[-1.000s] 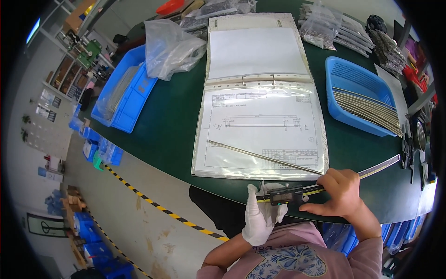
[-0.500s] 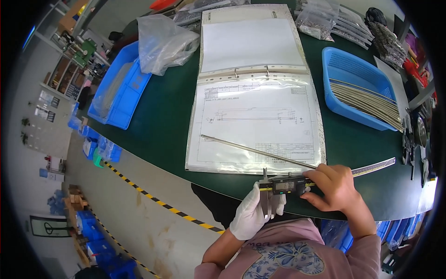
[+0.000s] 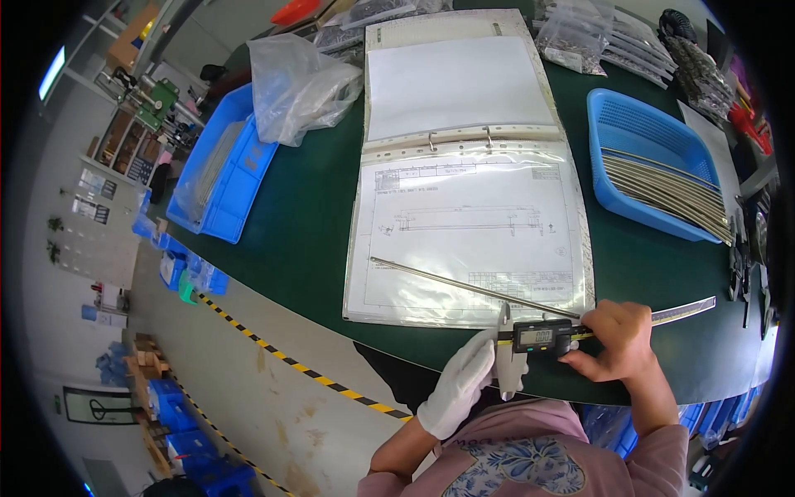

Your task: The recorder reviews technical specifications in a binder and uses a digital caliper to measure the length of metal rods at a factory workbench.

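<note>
My left hand (image 3: 458,388), in a white glove, is closed around the jaw end of a digital caliper (image 3: 542,336), partly covering the jaws. The jaws appear to be together. My bare right hand (image 3: 619,341) grips the caliper's beam just right of the display, thumb below and fingers curled over. Beyond my right hand the beam (image 3: 687,310) sticks out to the right. A thin metal rod (image 3: 472,287) lies slanted across the drawing in an open ring binder (image 3: 464,186). Its right end reaches my right fingers; I cannot tell whether they hold it.
A blue basket (image 3: 609,195) of metal rods stands right of the binder. At left are a blue bin (image 3: 240,195) and a clear plastic bag (image 3: 290,91). Bagged parts (image 3: 571,45) line the back; tools lie by the right edge. Yellow-black tape (image 3: 281,356) marks the floor.
The view has shifted slightly. Both hands and the caliper have moved a little right relative to the binder. The caliper's jaws, which looked apart, now appear together. The rod stays on the drawing.
</note>
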